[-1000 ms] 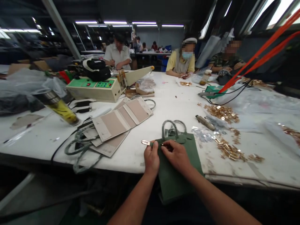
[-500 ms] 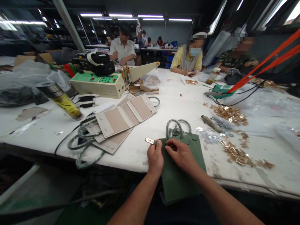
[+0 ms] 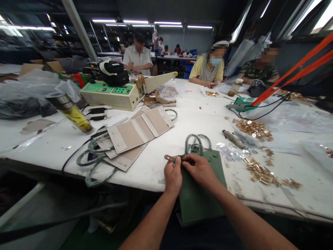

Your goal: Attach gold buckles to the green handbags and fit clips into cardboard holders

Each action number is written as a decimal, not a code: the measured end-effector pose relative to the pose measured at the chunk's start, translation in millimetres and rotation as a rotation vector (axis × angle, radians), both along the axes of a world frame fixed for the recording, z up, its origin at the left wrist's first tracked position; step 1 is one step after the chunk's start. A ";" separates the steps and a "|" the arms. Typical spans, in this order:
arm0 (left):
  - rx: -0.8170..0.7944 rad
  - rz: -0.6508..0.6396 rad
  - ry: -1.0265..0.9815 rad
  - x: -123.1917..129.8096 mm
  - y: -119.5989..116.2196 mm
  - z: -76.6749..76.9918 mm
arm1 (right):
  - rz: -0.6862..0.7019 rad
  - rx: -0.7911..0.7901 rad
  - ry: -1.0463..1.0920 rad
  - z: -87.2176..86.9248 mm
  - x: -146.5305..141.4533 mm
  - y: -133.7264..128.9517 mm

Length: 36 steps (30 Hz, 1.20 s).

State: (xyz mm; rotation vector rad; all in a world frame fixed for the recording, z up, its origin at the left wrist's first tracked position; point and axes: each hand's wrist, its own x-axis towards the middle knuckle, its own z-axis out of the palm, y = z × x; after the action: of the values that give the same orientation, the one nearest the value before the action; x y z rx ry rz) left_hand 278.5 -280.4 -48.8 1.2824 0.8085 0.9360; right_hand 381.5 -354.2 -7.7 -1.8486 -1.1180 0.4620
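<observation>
A green handbag [image 3: 199,205] leans at the table's near edge, its two plastic-wrapped handles [image 3: 194,138] standing up. My left hand [image 3: 172,176] is closed at the bag's upper left, pinching a narrow green strap [image 3: 176,159] between thumb and fingers. From the strap's end a slotted metal plate [image 3: 168,157] sticks out to the left. Close beside it, my right hand [image 3: 200,171] is closed too, thumb and fingertips pinched together at the strap near the bag's top edge. What lies right under those fingertips is hidden.
Flat unassembled bag panels [image 3: 140,130] with wrapped handles lie left on the white table. Behind them stands a cream machine [image 3: 109,97], beside a tilted bottle [image 3: 75,116]. To the right are gold metal pieces [image 3: 260,172], a grey-green-handled tool [image 3: 233,139] and orange straps [image 3: 293,71]. Several people sit beyond.
The metal plate has turned in my left hand and looks darker, less shiny. My right hand has shifted slightly left, closer to the left. The whole view has moved a little.
</observation>
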 end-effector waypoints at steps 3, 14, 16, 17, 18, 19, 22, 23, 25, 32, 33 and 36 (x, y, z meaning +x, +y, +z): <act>0.017 -0.014 -0.003 -1.7 -0.7 -1.0 | -0.075 0.020 0.026 -3.4 -2.5 -0.5; 0.009 -0.023 0.014 -5.0 3.4 -7.0 | -0.058 0.081 0.105 -6.3 -0.6 -6.5; 0.007 -0.028 0.039 -4.0 4.6 -5.2 | -0.065 0.127 0.081 -9.0 -1.6 -3.4; 0.012 -0.020 0.059 -3.3 5.6 -4.2 | -0.069 0.148 0.062 -10.0 -2.4 -0.5; 0.022 -0.008 0.088 -2.5 6.9 -3.3 | -0.071 0.175 0.037 -10.6 -3.1 2.8; 0.035 0.004 0.121 -1.4 8.4 -2.6 | -0.082 0.189 0.015 -10.6 -3.7 5.9; 0.047 0.024 0.193 2.4 14.2 -1.6 | -0.122 0.229 -0.032 -6.8 -5.4 6.5; 0.022 0.020 0.200 3.5 16.7 -1.4 | -0.134 0.244 -0.039 -5.0 -5.6 1.6; -0.050 0.006 0.203 5.2 23.8 -0.6 | -0.158 0.276 -0.048 -2.9 -3.2 -18.0; -0.030 -0.123 0.310 13.8 66.7 10.2 | -0.518 -0.030 -0.244 -28.4 73.8 -145.3; 0.027 -0.148 0.355 15.7 71.5 11.4 | -0.591 -0.120 -0.309 -33.7 88.5 -161.0; 0.234 -0.152 0.487 20.9 77.9 13.5 | -0.688 -0.262 -0.402 -45.2 122.2 -190.6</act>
State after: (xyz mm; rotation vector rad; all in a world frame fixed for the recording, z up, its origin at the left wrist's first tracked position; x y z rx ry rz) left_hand 299.4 -202.6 -35.2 1.7890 0.9765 0.6124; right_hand 503.7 -544.8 -53.0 -2.4741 -0.6066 -0.1817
